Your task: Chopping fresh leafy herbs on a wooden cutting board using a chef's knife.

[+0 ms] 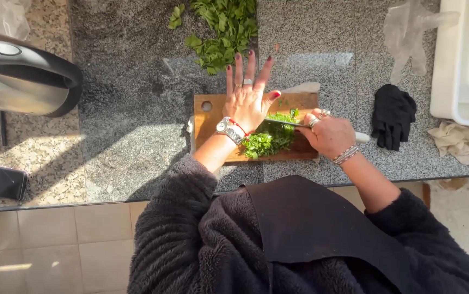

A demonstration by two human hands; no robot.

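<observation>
Lying chopped on the board [212, 117], herbs [270, 136] look leafy green.

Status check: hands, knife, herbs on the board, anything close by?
Right hand shut on knife. Left hand flat, open, on the blade. Herbs part-chopped on board. More leaves behind board.

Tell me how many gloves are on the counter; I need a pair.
2: a clear plastic glove at the counter's far right, and a black glove just below it, right of the cutting board. Others may lie outside the view.
</observation>
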